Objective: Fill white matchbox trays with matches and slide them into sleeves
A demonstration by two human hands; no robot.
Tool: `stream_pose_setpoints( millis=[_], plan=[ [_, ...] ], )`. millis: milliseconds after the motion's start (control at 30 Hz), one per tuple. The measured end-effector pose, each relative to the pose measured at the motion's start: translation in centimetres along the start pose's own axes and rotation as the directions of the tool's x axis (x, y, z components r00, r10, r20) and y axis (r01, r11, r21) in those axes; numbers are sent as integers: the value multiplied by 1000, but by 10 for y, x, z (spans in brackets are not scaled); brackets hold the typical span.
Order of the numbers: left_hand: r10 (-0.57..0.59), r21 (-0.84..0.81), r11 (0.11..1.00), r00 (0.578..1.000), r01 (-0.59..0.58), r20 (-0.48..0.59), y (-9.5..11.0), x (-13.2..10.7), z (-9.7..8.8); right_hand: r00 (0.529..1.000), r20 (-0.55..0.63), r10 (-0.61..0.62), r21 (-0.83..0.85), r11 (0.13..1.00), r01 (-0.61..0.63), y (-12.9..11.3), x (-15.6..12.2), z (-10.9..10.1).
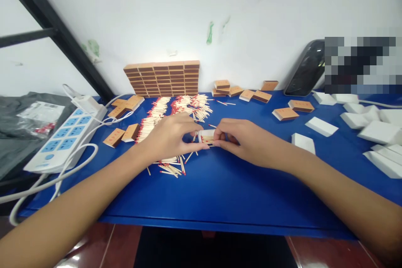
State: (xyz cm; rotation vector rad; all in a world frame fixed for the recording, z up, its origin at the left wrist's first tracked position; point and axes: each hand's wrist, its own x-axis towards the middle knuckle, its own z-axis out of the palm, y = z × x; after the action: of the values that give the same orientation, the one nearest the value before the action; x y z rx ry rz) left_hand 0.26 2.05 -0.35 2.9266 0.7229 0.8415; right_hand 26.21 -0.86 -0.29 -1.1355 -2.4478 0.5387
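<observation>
A small white matchbox tray with some red-tipped matches in it is held low over the blue table. My left hand pinches the tray's left end between thumb and fingers. At the opposite end, my right hand has its thumb and fingertips closed on the tray; whether it also holds matches is hidden. Loose red-headed matches lie in long heaps behind and under my left hand. Several stray matches are scattered just in front of it.
Stacked matchboxes form a block against the wall. More brown boxes lie to either side. White trays pile up at right, near a black phone leaning on the wall. A power strip with white cables occupies the left.
</observation>
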Motion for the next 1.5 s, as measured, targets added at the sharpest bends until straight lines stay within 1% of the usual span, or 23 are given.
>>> stream_pose_setpoints(
  millis=[100, 200, 267, 333, 400, 467, 500, 600, 667, 700, 733, 800, 900, 967, 1000, 1067, 1167, 1233, 1333, 1400, 1500],
  plan=[
    [14, -21, 1000, 1000, -14, 14, 0, -1, 2, 997, -63, -43, 20, 999, 44, 3, 1, 4],
    [23, -12, 1000, 999, -22, 27, 1, 0, 3, 980, -178, -91, 1, 996, 92, 7, 2, 3],
    [6, 16, 1000, 1000, -6, 6, 0, 1, 1, 964, -254, -75, -29, 997, 70, 10, 3, -1],
    [-30, 54, 998, 998, 33, -55, -3, 2, -3, 959, -281, -48, -45, 998, 37, 13, 4, -4],
    [-81, 91, 991, 986, 95, -147, -7, 2, -7, 967, -250, -44, -39, 999, 35, 14, 3, -5],
    [-128, 113, 981, 965, 158, -231, -12, 2, -9, 985, -166, -46, -11, 999, 45, 13, 2, -3],
    [-148, 117, 976, 956, 182, -253, -14, 2, -9, 993, -111, -42, 11, 999, 44, 11, 1, -1],
    [-184, 95, 972, 950, 214, -252, -15, 2, -6, 998, 55, -4, 66, 998, 1, 4, 0, 5],
    [-184, 70, 976, 955, 205, -232, -13, 2, -3, 995, 99, 9, 72, 997, -16, 1, 0, 5],
    [-179, 62, 978, 957, 198, -229, -11, 2, -2, 996, 86, 3, 69, 998, -9, 1, 0, 3],
    [-173, 56, 980, 958, 190, -230, -10, 2, -2, 999, 49, -5, 61, 998, 2, 2, 1, 0],
    [-171, 58, 980, 957, 190, -236, -7, 3, -2, 997, -73, 6, 40, 999, -3, 7, 2, -8],
    [-189, 64, 976, 951, 210, -245, -6, 3, -3, 958, -273, 84, -5, 996, -89, 20, 3, -23],
    [-195, 50, 976, 952, 212, -235, -7, 2, -4, 930, -349, 115, -51, 989, -141, 29, 4, -31],
    [-191, 39, 978, 955, 205, -226, -8, 2, -3, 923, -364, 127, -69, 984, -163, 32, 4, -33],
    [-171, 27, 983, 965, 180, -201, -10, 1, -2, 918, -358, 169, -57, 978, -202, 39, 5, -36],
    [-137, 47, 988, 977, 147, -165, -11, 0, 0, 920, -309, 242, 63, 970, -234, 47, 6, -37],
    [-124, 60, 989, 979, 135, -161, -10, 0, 0, 927, -256, 274, 133, 960, -248, 51, 5, -38],
    [-105, 65, 991, 978, 118, -182, -7, 1, -3, 942, -145, 304, 178, 944, -277, 53, 5, -41],
    [-99, 59, 992, 979, 112, -178, -7, 2, -5, 950, -95, 298, 142, 948, -284, 52, 4, -42],
    [-111, 56, 991, 981, 121, -160, -8, 2, -7, 963, -89, 254, -10, 967, -256, 52, 3, -42]
  ],
)
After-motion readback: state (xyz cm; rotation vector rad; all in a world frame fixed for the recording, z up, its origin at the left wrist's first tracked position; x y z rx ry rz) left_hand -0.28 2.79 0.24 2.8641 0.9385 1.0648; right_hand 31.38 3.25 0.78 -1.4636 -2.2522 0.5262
